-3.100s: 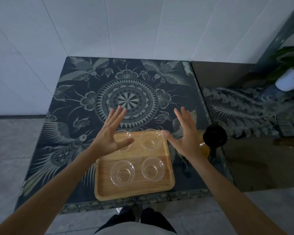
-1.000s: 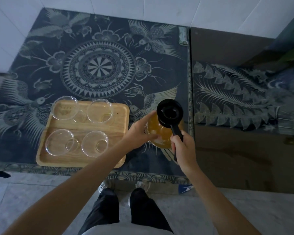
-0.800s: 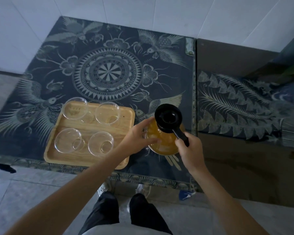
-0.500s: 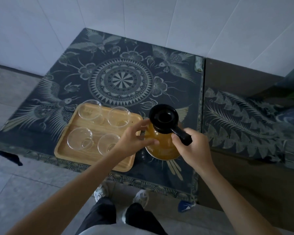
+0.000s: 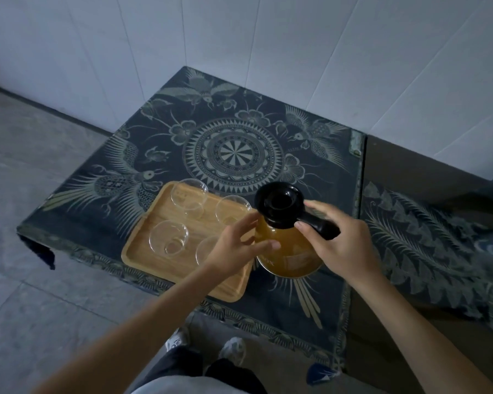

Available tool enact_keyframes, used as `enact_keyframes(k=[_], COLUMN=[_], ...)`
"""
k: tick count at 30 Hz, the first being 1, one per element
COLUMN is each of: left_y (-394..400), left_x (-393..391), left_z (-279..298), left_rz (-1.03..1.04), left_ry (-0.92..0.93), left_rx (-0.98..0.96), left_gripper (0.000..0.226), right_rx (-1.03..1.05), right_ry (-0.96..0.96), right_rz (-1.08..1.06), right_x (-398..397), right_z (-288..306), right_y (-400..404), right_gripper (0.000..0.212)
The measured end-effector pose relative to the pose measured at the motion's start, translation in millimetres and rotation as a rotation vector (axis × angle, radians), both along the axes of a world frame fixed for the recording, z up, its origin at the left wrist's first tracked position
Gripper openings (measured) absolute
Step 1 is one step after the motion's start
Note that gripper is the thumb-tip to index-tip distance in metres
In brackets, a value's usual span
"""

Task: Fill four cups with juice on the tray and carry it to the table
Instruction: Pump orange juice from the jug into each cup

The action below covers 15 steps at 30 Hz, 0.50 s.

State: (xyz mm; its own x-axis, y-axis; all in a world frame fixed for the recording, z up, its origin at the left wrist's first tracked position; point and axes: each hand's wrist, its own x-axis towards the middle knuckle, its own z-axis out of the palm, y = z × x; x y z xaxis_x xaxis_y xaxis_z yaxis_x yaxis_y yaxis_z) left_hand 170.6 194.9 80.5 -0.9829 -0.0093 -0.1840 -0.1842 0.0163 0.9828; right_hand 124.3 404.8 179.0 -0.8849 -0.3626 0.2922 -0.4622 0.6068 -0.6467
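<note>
Tray with four empty cups at 9 o'clock of the juice jug on the surface. Left hand steadies jug belly, fingers loosely curved. Right hand grips black handle. Tip slowly, spout low over each rim. Near-right cup half hidden by left hand; spout not visible.

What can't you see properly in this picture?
- Head view: the nearest right cup is half hidden behind the left hand.
- The jug handle is covered by the right hand.
- Whether the jug rests on the table or is lifted: unclear.
</note>
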Motion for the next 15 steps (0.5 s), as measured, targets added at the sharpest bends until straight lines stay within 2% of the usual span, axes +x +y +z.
enact_keyframes(k=[6, 10, 15], left_y=[-11, -9, 5], left_x=[-5, -5, 1], left_z=[0, -8, -20], left_rz=[-0.022, 0.016, 0.079], left_ry=[0.014, -0.032, -0.149], left_rx=[-0.054, 0.007, 0.120], left_gripper=[0.083, 0.087, 0.065], right_rx=[0.047, 0.071, 0.113], right_ry=[0.015, -0.015, -0.070], right_rz=[0.016, 0.008, 0.077], right_x=[-6, -15, -31], right_z=[2, -5, -11], right_y=[-10, -11, -10], right_gripper=[0.039, 0.034, 0.032])
